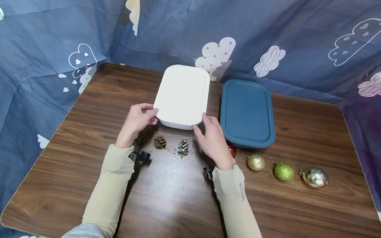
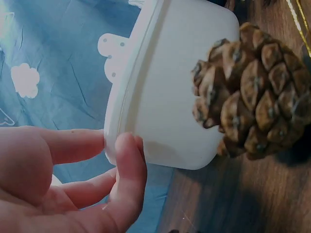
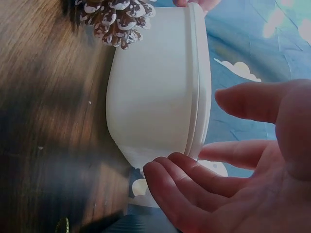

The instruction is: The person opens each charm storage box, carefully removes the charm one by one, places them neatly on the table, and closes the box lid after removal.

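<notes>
A white box with a white lid (image 1: 182, 94) stands at the back middle of the table. My left hand (image 1: 137, 119) pinches the lid's near left corner; the left wrist view has thumb and fingers at its rim (image 2: 141, 68). Around the near right corner, my right hand (image 1: 210, 139) has its fingers fairly straight at the box's side (image 3: 150, 87), with the thumb apart from the lid in the right wrist view. Between my hands and the box lie a brown pinecone (image 1: 160, 141), a white-tipped pinecone (image 1: 183, 146) and another pinecone (image 1: 141, 137), partly hidden by my left hand.
A blue lidded box (image 1: 248, 112) stands right of the white one. Past my right wrist lie a partly hidden red ornament (image 1: 231, 150), a gold one (image 1: 256, 162), a green one (image 1: 283, 171) and a silver one (image 1: 316, 177). A blue cloud-print cloth (image 1: 181, 27) hangs behind the table.
</notes>
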A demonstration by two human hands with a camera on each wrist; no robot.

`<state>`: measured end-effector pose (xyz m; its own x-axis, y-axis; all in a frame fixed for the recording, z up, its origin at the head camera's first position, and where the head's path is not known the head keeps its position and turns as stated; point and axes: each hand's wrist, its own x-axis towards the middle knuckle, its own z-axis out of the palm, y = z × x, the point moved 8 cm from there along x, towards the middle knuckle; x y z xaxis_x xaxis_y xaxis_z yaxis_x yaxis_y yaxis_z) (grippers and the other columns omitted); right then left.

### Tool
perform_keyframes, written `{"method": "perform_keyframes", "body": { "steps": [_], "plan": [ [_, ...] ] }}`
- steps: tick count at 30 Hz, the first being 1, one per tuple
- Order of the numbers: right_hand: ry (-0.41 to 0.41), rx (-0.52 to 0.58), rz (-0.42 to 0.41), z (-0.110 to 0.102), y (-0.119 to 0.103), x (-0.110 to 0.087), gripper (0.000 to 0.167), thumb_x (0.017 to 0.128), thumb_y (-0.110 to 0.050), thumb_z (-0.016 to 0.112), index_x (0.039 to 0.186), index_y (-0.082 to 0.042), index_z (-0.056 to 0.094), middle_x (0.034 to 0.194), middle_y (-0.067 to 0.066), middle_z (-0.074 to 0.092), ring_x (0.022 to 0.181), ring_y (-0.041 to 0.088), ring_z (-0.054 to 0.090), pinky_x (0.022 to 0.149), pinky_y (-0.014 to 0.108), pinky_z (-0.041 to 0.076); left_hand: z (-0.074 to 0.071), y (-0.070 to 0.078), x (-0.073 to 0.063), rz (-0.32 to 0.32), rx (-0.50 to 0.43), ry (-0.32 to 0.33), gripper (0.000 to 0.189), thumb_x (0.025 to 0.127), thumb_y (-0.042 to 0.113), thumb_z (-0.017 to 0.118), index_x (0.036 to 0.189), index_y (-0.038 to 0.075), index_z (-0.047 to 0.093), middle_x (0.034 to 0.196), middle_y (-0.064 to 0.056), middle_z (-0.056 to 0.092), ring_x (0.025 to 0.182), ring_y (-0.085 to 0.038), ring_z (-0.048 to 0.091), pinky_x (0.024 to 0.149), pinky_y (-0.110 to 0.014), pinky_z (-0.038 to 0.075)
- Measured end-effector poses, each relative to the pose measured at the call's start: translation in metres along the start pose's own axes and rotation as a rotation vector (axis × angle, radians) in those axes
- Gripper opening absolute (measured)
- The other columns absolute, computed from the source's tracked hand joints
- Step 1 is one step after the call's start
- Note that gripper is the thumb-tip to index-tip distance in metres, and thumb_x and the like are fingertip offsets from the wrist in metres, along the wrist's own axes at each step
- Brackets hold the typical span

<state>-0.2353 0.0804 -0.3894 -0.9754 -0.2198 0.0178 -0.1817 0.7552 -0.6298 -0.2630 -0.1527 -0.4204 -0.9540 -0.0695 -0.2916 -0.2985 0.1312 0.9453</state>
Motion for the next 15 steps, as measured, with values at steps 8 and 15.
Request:
{"method": "perform_keyframes", "body": {
  "steps": [8,15],
  "plan": [
    [-0.042,0.011,0.032,0.003,0.007,-0.004,0.063,0.097,-0.033,0.054,0.147,0.001,0.035,0.142,0.021,0.044,0.130,0.034,0.045,0.107,0.047,0.040,0.001,-0.006,0.001,-0.037,-0.006,-0.020,0.043,0.095,0.012,0.058,0.131,-0.010,0.049,0.096,-0.011,0.060,0.065,-0.007,0.062,0.065,-0.018,0.057],
    [-0.011,0.058,0.005,-0.011,0.004,-0.012,0.058,0.096,-0.033,0.057,0.143,-0.003,0.043,0.140,0.019,0.044,0.129,0.033,0.045,0.109,0.049,0.037,-0.012,0.005,-0.012,0.057,0.327,-0.002,0.045,0.096,0.026,0.056,0.130,-0.004,0.054,0.111,-0.024,0.066,0.092,-0.029,0.068,0.085,-0.037,0.056]
  ]
}}
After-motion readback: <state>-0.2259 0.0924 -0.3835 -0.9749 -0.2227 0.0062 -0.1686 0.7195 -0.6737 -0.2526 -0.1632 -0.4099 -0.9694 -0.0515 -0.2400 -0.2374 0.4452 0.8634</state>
